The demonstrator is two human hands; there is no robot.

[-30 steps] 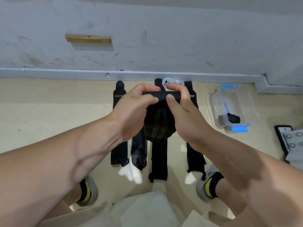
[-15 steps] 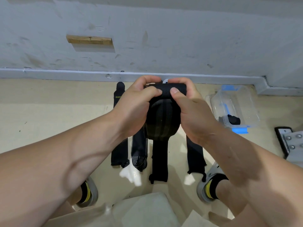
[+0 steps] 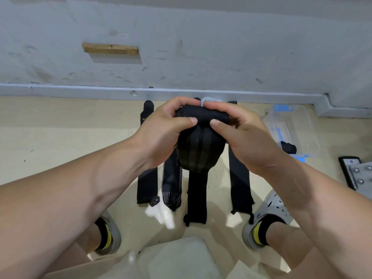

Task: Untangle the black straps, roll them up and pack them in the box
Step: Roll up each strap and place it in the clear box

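My left hand (image 3: 161,133) and my right hand (image 3: 241,137) both grip a partly rolled black strap (image 3: 201,150) held in the air above the floor. Thumbs and fingers pinch the rolled top edge, and the loose end hangs down between my wrists. Several more black straps (image 3: 196,198) lie flat side by side on the floor beneath. The clear plastic box (image 3: 291,125) with blue latches stands to the right, with one rolled black strap (image 3: 288,148) inside it.
A grey wall and its baseboard (image 3: 80,90) run across the back. At the far right edge lies a grey metal plate with bolts (image 3: 360,176). My feet in grey clogs (image 3: 269,214) flank the straps on the beige floor.
Both hands have turned the roll a little further, and the hanging end has drawn up slightly. The straps on the floor and the box have not moved.
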